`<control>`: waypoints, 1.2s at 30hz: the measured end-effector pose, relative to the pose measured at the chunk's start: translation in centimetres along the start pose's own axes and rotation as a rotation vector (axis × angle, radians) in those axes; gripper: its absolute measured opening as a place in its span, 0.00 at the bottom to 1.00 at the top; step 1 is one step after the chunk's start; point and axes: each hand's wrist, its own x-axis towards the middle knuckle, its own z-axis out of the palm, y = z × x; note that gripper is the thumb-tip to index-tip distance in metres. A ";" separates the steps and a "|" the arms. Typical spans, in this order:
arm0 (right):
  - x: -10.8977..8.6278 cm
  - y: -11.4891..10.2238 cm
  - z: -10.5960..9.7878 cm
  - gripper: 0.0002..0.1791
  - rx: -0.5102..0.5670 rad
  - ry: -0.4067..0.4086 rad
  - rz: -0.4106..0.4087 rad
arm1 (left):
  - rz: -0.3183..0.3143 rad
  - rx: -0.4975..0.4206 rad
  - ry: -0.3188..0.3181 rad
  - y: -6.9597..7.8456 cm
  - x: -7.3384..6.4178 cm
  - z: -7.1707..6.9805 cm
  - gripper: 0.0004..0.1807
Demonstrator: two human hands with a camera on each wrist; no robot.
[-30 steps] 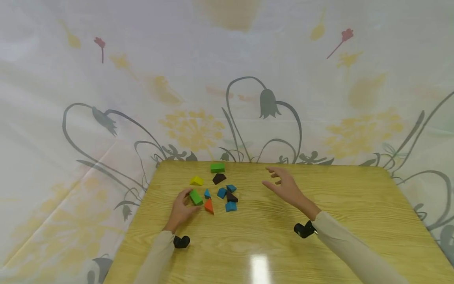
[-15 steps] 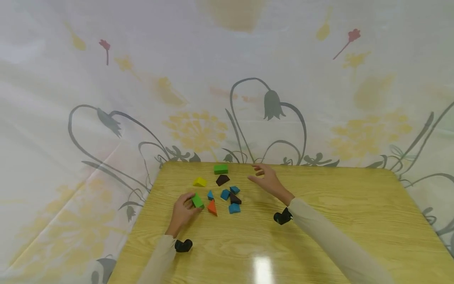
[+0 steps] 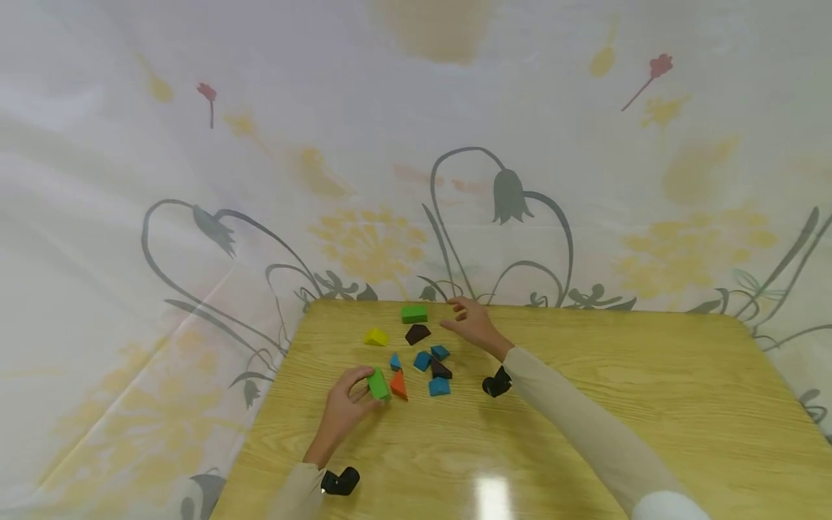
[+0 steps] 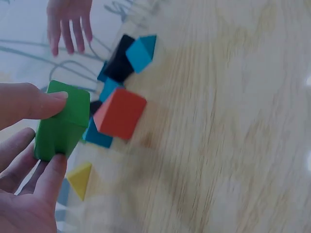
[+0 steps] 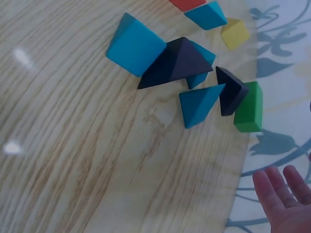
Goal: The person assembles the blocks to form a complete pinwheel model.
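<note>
My left hand (image 3: 344, 410) pinches a green block (image 3: 379, 384) between thumb and fingers at the left of the group. In the left wrist view, this green block (image 4: 63, 119) looks large and close, with the thumb over one face and fingertips under the other end. An orange triangular block (image 3: 399, 386) lies just to its right on the wooden table. My right hand (image 3: 477, 325) hovers near the table's far side with its fingers extended, holding nothing. Nearest to its fingertips are a second green block (image 3: 414, 315) and a dark block (image 3: 418, 334).
Several blue blocks, one of them (image 3: 439, 387) nearest me, cluster around another dark block (image 3: 441, 368). A small blue triangle (image 3: 395, 361) and a yellow block (image 3: 376, 337) lie farther left. The table (image 3: 585, 404) meets a flower-patterned curtain (image 3: 390, 108) at its back edge.
My left hand has closed its fingers on the green block and drawn it slightly toward me. My right hand has moved left toward the far green block. The view has shifted slightly.
</note>
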 end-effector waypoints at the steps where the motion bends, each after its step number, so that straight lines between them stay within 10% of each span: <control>1: 0.2 0.0 0.1 0.29 -0.004 0.001 -0.005 | 0.008 -0.004 -0.011 0.2 -0.3 0.3 0.30; 17: 4.9 -0.1 4.4 0.30 0.001 0.001 0.023 | -0.036 -0.147 -0.249 2.2 -4.8 5.0 0.30; 30: 7.9 0.1 6.9 0.28 -0.194 -0.029 0.031 | 0.019 -0.155 -0.312 1.1 -6.6 8.6 0.28; 36: 13.9 10.9 12.9 0.33 -0.410 -0.032 -0.113 | -0.093 -0.262 -0.346 0.7 -7.8 9.4 0.27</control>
